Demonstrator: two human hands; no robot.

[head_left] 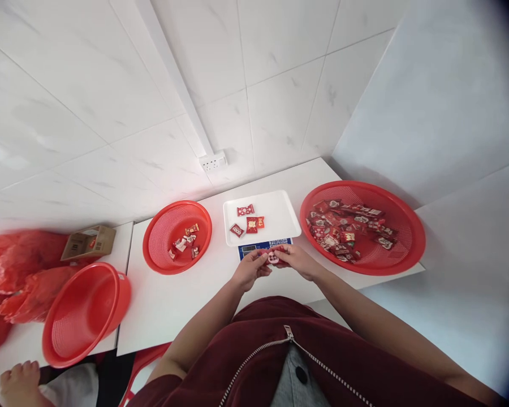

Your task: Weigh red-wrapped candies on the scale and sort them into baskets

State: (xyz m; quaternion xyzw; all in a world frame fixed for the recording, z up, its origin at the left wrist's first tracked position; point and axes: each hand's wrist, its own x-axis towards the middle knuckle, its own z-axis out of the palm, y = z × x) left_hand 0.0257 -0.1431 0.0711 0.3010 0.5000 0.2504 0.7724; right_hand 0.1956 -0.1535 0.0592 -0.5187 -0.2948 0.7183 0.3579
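Between my two hands is a small red wrapped packet (pixel 273 258) with a pale printed figure on it. My left hand (pixel 251 269) pinches its left end and my right hand (pixel 296 260) its right end. Just beyond them is a digital scale (pixel 246 252) with a blue keypad front, bearing a white tray (pixel 275 206). Several red packets (pixel 251 225) lie on the tray's left half. To the right a large red basket (pixel 411 249) holds a heap of similar packets (pixel 343 229). A smaller red basket (pixel 152 237) at left contains several packets (pixel 184 244).
Farther left stand a tilted red basket (pixel 74 316), a small cardboard box (pixel 89 243) and red plastic bags (pixel 25 265). Another person's hand (pixel 21 384) shows at the lower left. A tiled wall with a power socket (pixel 213 161) backs the white table (pixel 161 305).
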